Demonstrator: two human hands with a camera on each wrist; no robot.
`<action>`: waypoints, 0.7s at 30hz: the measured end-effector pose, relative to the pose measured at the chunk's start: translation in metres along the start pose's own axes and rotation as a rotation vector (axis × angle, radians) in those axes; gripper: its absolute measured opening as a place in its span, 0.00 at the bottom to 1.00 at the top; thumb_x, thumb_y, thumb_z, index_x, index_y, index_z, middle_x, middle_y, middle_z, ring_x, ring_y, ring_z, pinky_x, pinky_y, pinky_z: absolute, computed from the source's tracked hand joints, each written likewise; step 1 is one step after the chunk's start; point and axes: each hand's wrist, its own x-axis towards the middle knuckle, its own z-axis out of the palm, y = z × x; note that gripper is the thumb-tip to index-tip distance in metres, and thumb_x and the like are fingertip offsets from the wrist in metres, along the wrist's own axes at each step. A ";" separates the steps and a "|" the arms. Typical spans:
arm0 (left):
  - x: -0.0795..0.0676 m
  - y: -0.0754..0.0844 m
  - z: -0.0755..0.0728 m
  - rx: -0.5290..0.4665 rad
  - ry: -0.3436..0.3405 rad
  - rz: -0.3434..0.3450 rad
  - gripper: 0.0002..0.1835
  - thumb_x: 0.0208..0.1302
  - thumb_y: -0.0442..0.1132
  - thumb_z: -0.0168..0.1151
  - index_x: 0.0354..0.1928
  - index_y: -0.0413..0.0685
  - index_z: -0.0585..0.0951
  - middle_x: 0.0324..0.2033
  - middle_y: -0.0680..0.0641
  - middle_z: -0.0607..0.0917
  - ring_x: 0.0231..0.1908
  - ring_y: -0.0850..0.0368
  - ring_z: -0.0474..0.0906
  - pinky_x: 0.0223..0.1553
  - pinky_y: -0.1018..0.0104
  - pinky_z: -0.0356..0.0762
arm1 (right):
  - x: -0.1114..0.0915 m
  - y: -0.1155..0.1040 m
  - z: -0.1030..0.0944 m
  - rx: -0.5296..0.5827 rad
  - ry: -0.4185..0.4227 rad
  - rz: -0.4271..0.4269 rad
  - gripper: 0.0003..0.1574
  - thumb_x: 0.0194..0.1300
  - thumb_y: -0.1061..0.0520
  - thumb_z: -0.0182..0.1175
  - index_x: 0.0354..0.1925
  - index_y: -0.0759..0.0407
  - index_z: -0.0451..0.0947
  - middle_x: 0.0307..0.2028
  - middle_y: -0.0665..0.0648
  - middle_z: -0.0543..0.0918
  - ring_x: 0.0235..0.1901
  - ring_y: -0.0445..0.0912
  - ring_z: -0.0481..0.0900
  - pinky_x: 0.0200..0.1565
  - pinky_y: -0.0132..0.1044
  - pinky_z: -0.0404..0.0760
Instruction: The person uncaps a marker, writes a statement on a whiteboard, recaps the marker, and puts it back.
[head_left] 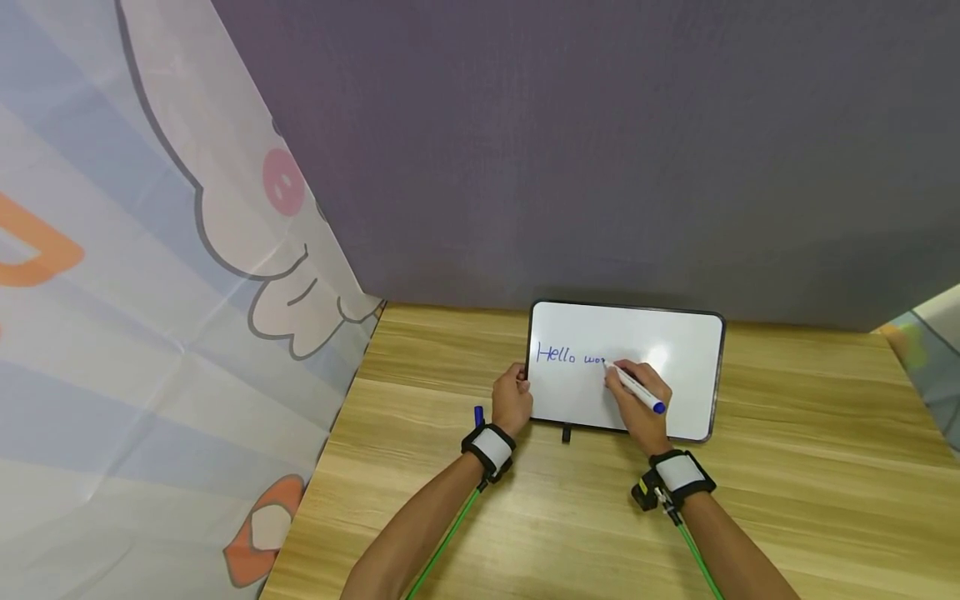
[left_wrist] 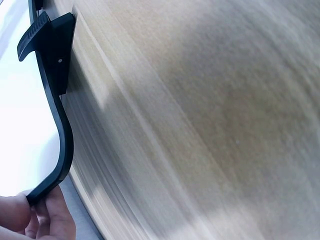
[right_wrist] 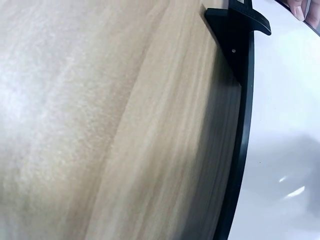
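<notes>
Head view: my right hand [head_left: 645, 417] pinched a white, blue-ended marker [head_left: 634, 386]; left of it, my left hand [head_left: 512, 402] pinched a black-framed rectangular whiteboard [head_left: 573, 396]!

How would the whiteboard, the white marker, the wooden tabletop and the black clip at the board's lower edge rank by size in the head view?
Largest to smallest, as visible:
1. Wooden tabletop
2. Whiteboard
3. White marker
4. Black clip

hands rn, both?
Left hand: holding, pinching the whiteboard by its left edge.
Right hand: holding the marker, tip at the writing.
</notes>
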 end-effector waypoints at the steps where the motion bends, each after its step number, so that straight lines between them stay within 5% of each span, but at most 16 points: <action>1: 0.000 0.000 0.000 0.000 0.000 -0.001 0.13 0.56 0.21 0.52 0.41 0.36 0.79 0.30 0.43 0.81 0.30 0.55 0.78 0.32 0.67 0.76 | 0.000 0.000 0.000 0.004 0.001 -0.006 0.07 0.54 0.63 0.63 0.34 0.64 0.83 0.27 0.58 0.82 0.26 0.32 0.74 0.28 0.17 0.70; 21: 0.002 -0.003 0.001 0.007 -0.001 0.010 0.14 0.55 0.21 0.52 0.42 0.38 0.80 0.31 0.43 0.82 0.30 0.57 0.78 0.32 0.68 0.76 | 0.000 0.000 0.001 0.003 -0.004 0.030 0.06 0.55 0.63 0.64 0.34 0.62 0.83 0.27 0.57 0.82 0.26 0.33 0.73 0.27 0.17 0.69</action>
